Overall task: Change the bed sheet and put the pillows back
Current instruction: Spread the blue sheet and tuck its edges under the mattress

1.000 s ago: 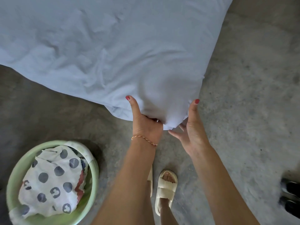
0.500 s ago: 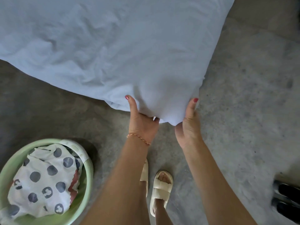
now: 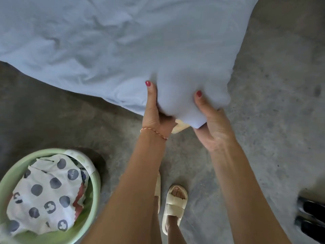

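Note:
A pale blue bed sheet covers the bed and fills the upper part of the view, wrinkled on the left. Its near corner hangs down toward me. My left hand grips that corner from the left, thumb up on the fabric and fingers tucked under it. My right hand holds the same corner from the right, thumb on top and fingers beneath. A cream bit of the mattress peeks out under the sheet between my hands.
A green round basket at lower left holds a white sheet with dark dots. Grey concrete floor surrounds the bed corner. My feet in cream sandals stand below. Black shoes lie at the lower right edge.
Both hands have shifted on the corner: the right thumb now sits further in on the sheet, the corner is pulled lower, and a cream patch of mattress shows beneath.

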